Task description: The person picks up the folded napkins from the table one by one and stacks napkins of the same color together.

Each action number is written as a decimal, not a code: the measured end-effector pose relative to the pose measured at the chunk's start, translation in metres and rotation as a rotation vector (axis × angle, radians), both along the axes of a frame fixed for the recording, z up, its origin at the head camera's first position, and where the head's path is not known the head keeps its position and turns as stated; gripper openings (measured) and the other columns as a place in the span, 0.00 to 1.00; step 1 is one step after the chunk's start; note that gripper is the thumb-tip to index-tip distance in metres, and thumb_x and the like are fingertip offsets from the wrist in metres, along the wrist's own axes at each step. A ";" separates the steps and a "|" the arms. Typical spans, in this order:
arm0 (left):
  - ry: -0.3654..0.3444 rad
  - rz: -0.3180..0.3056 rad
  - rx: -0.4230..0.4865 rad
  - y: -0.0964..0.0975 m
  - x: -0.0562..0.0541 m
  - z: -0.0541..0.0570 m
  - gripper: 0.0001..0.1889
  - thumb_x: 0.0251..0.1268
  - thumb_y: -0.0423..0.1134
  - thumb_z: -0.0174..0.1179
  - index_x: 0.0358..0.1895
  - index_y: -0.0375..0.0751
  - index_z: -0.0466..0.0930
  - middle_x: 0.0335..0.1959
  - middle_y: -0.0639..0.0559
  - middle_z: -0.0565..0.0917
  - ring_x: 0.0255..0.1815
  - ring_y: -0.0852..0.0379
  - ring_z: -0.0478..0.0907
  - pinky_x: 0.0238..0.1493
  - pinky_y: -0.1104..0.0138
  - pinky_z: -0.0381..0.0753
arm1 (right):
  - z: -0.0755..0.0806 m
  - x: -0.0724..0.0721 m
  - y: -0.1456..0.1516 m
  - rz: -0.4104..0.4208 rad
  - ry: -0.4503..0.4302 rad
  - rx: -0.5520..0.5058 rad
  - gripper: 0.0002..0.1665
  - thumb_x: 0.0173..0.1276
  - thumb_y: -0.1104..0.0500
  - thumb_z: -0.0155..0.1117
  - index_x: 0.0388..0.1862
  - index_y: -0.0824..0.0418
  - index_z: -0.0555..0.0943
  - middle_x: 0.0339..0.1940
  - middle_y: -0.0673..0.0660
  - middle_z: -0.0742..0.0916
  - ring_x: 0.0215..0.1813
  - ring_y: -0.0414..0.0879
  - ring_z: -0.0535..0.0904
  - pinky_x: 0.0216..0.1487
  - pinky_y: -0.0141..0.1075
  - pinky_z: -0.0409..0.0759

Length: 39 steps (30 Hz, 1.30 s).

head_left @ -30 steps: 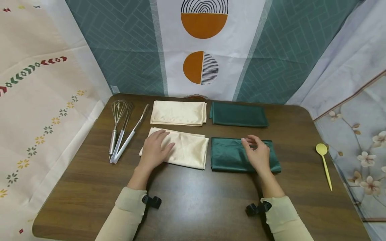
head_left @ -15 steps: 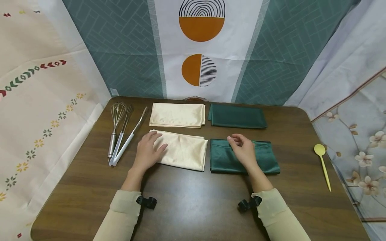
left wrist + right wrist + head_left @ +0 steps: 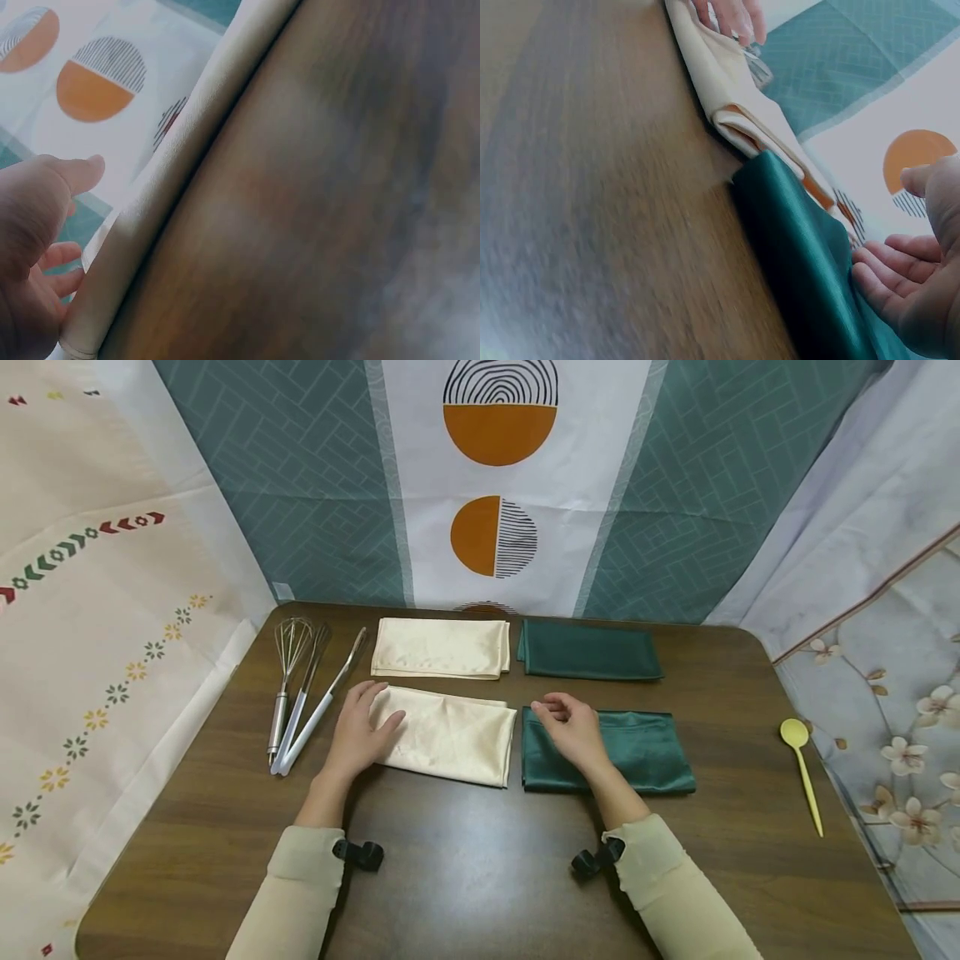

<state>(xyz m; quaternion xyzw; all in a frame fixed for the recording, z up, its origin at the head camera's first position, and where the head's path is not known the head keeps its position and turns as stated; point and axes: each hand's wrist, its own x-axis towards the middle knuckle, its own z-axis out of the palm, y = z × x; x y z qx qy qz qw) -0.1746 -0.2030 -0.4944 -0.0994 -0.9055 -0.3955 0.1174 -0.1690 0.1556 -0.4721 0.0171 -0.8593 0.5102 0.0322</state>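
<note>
While the near cream satin cloth (image 3: 453, 739) and green satin cloth (image 3: 645, 752) lie on the desk (image 3: 472, 860), the left hand (image 3: 360, 727) and right hand (image 3: 572, 731) have shifted leftward, each grip relaxed, empty; neither cloth seems taken up.

One pair of pale cream sleeves (image 3: 288, 893), ending in broad cuffs (image 3: 306, 860), is worn, with one small black block-shaped device (image 3: 370, 857) strapped at each cuff.

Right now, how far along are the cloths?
Apparently done: the far cream cloth and far green cloth, both lying folded. Under way: the left hand is at the near cream cloth, the right hand at the near green cloth. Remaining, perhaps: straightening the near cream cloth, slightly askew.
</note>
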 end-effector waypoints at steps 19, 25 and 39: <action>-0.201 0.072 -0.019 -0.012 -0.010 0.004 0.41 0.62 0.36 0.72 0.74 0.24 0.60 0.64 0.25 0.72 0.66 0.29 0.69 0.67 0.41 0.66 | 0.001 -0.021 -0.035 0.284 -0.075 0.271 0.22 0.63 0.56 0.77 0.51 0.66 0.85 0.35 0.56 0.85 0.39 0.49 0.79 0.39 0.39 0.79; -0.146 0.153 0.007 -0.014 -0.009 0.004 0.17 0.71 0.38 0.64 0.52 0.25 0.82 0.45 0.33 0.81 0.45 0.36 0.78 0.50 0.48 0.74 | 0.010 -0.027 -0.037 0.269 -0.004 0.271 0.12 0.63 0.58 0.76 0.41 0.64 0.87 0.30 0.54 0.84 0.34 0.48 0.77 0.36 0.39 0.77; -0.343 0.107 0.034 -0.018 -0.021 0.007 0.39 0.65 0.37 0.69 0.74 0.25 0.60 0.61 0.28 0.76 0.61 0.33 0.74 0.62 0.45 0.72 | -0.003 -0.045 -0.043 0.282 -0.189 0.353 0.38 0.62 0.51 0.78 0.68 0.63 0.77 0.63 0.63 0.82 0.67 0.63 0.71 0.64 0.54 0.74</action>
